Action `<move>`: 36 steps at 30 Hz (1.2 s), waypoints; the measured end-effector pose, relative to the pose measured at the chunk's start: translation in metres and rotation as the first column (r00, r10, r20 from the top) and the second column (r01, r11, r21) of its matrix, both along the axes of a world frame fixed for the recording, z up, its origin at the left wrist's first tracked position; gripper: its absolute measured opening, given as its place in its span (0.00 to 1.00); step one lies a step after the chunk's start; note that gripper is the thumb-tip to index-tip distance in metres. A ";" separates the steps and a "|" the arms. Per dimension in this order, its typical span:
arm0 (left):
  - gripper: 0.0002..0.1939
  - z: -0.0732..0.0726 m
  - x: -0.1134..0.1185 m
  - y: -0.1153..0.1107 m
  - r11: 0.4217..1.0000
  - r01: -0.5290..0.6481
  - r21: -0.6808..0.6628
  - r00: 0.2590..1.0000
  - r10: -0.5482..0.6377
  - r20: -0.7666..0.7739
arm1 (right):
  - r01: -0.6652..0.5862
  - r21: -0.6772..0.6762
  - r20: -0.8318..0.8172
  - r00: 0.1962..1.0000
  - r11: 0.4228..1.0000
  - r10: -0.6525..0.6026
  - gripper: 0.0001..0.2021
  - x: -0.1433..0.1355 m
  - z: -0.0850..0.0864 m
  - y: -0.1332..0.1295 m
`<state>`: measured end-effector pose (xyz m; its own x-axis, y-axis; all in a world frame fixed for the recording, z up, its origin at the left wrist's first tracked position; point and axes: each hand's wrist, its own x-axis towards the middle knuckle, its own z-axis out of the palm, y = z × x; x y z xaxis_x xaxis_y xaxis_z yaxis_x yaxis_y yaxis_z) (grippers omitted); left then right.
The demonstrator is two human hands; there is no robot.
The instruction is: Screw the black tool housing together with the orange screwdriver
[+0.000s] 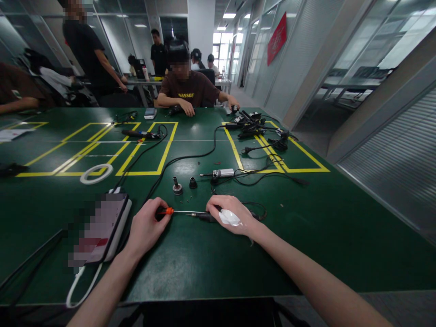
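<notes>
My left hand (149, 223) is closed on the black and orange handle of a screwdriver (184, 211). The screwdriver lies level above the table, its thin metal shaft pointing right. At the far end of that shaft, the fingers of my right hand (232, 215) are pinched together around the tip. A white patch covers the back of this hand. Just under it lies a slim black pen-like tool (206, 218) with a narrow metal end, partly hidden by the hand. Beyond my hands stand a metal-and-black knob-like part (177, 187) and a small black collar (193, 183), with tiny screws nearby.
A silver cylinder with a thin rod (223, 173) rests farther back, wires attached. To the left are a phone-like device (104, 227) with a white cable and a white tape ring (96, 173). Tangled black cables (250, 125) lie back right; a person (186, 88) sits opposite.
</notes>
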<state>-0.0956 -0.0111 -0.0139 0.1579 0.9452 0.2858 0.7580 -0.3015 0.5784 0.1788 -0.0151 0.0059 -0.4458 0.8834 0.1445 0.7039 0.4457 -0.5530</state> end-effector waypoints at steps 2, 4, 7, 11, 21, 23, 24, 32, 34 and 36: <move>0.02 0.001 0.000 0.000 1.000 0.020 0.019 1.000 -0.021 0.016 | -0.002 -0.003 -0.002 1.000 1.000 0.002 0.11 0.000 0.001 0.000; 0.02 0.003 0.001 -0.001 0.998 0.039 0.042 0.999 -0.040 0.028 | 0.000 -0.005 -0.008 1.000 1.000 0.000 0.11 0.000 0.001 0.000; 0.03 0.004 0.002 -0.001 0.998 0.040 0.056 0.999 -0.042 0.030 | 0.006 -0.006 -0.018 1.000 1.000 -0.007 0.11 0.000 0.001 -0.001; 0.04 0.004 0.003 -0.001 0.999 0.032 0.044 0.999 -0.033 0.026 | 0.002 0.001 -0.026 1.000 1.000 -0.002 0.11 0.000 0.000 -0.001; 0.04 0.003 0.001 0.000 0.999 0.022 0.043 1.000 -0.022 -0.008 | 0.006 -0.003 -0.026 1.000 1.000 -0.007 0.11 0.000 0.003 -0.001; 0.04 0.002 0.000 0.000 1.000 -0.003 0.030 1.000 0.003 -0.005 | 0.009 -0.007 -0.017 1.000 1.000 -0.009 0.11 0.000 0.004 -0.001; 0.04 0.002 0.000 0.000 1.000 -0.015 0.026 1.000 0.015 -0.005 | 0.009 -0.010 -0.012 1.000 1.000 -0.009 0.11 0.000 0.004 -0.001; 0.03 0.003 -0.001 0.000 0.999 -0.036 0.002 0.999 0.036 -0.040 | 0.001 -0.008 0.000 1.000 1.000 -0.001 0.11 0.000 0.004 -0.001; 0.03 0.004 -0.001 0.000 1.000 -0.024 0.004 0.999 0.024 -0.035 | 0.002 -0.010 -0.006 1.000 1.000 -0.002 0.11 0.000 0.004 -0.001; 0.03 0.005 0.000 -0.001 1.000 -0.014 0.007 1.000 0.014 -0.027 | -0.001 -0.013 -0.017 1.000 1.000 0.000 0.11 0.000 0.004 -0.001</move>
